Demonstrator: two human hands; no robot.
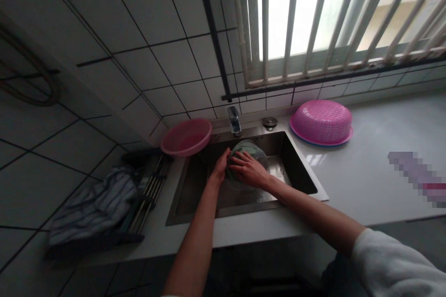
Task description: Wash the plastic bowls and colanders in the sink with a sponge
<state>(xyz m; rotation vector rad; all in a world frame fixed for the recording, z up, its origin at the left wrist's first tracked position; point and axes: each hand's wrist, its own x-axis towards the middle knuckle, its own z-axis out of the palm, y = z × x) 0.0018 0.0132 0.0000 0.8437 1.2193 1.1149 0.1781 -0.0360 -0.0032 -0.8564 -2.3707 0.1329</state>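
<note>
Both my hands are over the steel sink, under the tap. My left hand grips the left rim of a clear glass bowl, fingers curled on its edge. My right hand lies inside the bowl, pressing a green cloth against it with the fingers bent. The bowl is tilted toward me.
A pink basin rests on the sink's left back corner. An upturned pink colander sits on the white counter at the right. A striped cloth lies on a drying rack at the left. Tiled wall and barred window stand behind.
</note>
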